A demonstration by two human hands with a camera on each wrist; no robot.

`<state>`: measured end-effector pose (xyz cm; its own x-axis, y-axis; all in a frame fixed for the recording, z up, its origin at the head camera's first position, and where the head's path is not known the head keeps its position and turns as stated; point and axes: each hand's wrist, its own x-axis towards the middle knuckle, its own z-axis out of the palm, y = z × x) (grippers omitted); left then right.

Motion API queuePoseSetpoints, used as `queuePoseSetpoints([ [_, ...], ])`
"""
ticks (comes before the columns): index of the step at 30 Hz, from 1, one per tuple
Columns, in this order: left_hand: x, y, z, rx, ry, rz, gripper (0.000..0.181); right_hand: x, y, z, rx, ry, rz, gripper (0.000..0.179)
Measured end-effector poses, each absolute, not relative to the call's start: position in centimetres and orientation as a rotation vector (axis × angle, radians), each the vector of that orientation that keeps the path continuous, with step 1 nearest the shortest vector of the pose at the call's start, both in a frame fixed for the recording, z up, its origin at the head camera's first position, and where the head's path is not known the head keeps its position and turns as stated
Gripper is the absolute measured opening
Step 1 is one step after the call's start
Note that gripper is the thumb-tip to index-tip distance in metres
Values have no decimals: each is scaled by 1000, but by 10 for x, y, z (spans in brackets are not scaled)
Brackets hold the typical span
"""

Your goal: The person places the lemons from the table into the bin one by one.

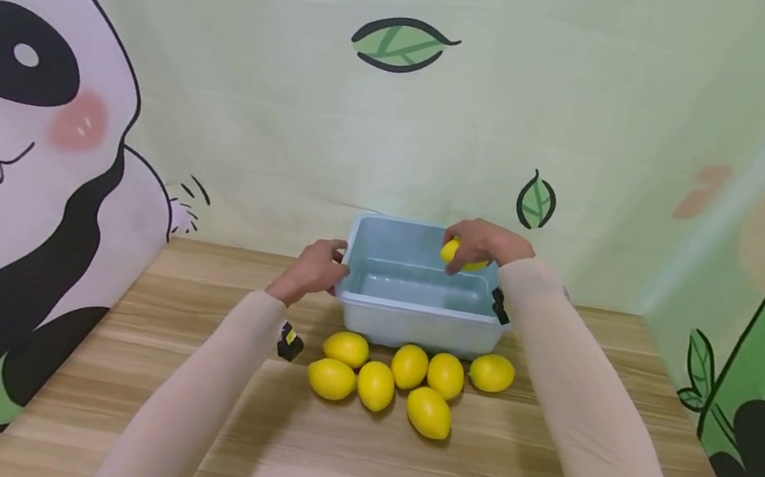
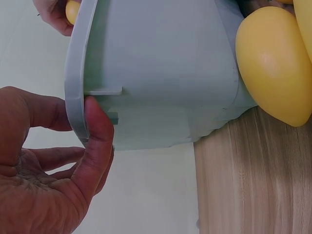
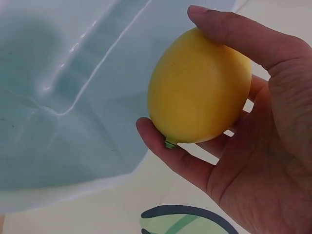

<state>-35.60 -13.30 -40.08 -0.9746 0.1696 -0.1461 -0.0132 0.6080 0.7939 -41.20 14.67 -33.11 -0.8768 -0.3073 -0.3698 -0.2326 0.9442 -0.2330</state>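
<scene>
A light blue plastic basin (image 1: 422, 329) stands at the back of the wooden table. My left hand (image 1: 313, 268) grips its left rim; in the left wrist view the thumb and fingers pinch the rim (image 2: 75, 63) from both sides. Over the basin's right part, my right hand (image 1: 489, 243) holds a yellow lemon (image 3: 200, 87), fingers curled round it, its small green stem tip showing in the right wrist view. The visible inside of the basin holds no lemons. In front of the basin lie several more lemons, among them one nearest me (image 1: 429, 413) and one at the right (image 1: 492, 373).
The wooden tabletop (image 1: 347, 472) stretches toward me and to both sides. Behind the basin hangs a pale green backdrop (image 1: 271, 90) printed with a panda, leaves and bamboo. Small black devices sit at both wrists.
</scene>
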Motion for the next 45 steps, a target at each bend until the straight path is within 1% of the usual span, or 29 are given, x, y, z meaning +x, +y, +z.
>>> queuePoseSetpoints([
  [4,-356,-132,-400,130,2616,1305,60,-411,149,-334,-369,2673,-266,56],
  [12,-356,-130,-399,130,2606,1311,60,-412,154,-338,-365,2641,-252,48],
  [18,-354,-130,-398,139,2607,1314,60,-411,156,-335,-319,2629,-254,49],
  [24,-354,-129,-399,153,2613,1312,59,-407,157,-333,-389,2689,-212,52],
  [31,-354,-130,-402,153,2632,1312,60,-396,161,-332,-517,2739,-191,51],
  [45,-355,-132,-402,142,2628,1325,58,-367,170,-331,-575,2827,-277,52],
])
